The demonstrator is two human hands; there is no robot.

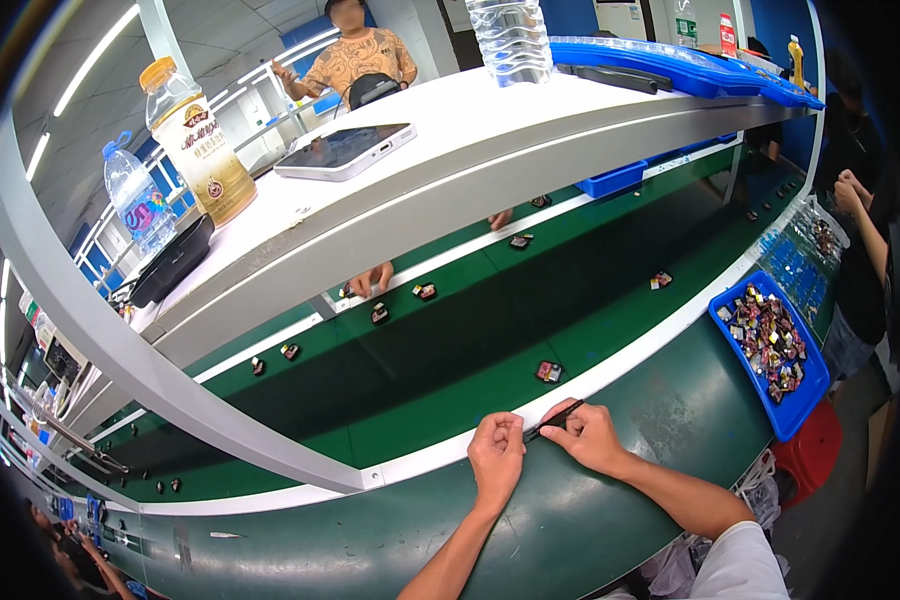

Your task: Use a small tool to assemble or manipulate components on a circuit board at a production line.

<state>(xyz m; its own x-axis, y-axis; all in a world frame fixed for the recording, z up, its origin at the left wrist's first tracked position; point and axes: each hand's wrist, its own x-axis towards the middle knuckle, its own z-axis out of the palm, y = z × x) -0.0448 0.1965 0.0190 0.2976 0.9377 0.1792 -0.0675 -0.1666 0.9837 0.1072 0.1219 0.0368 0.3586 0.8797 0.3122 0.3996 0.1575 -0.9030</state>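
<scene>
Over the near edge of the green work surface, my left hand and my right hand are close together. A slim black tool, looking like tweezers, is gripped in my right hand and slants down toward my left fingertips. Thumb and forefinger of my left hand are pinched together at the tool's lower end; whatever they hold is too small to name. Just beyond, on the dark green conveyor belt, lies a small black part with reddish and pale patches.
A blue tray heaped with small parts stands at the right, near a red stool. More parts lie along the belt, where another person's hand reaches in. A white shelf overhead carries a phone and bottles.
</scene>
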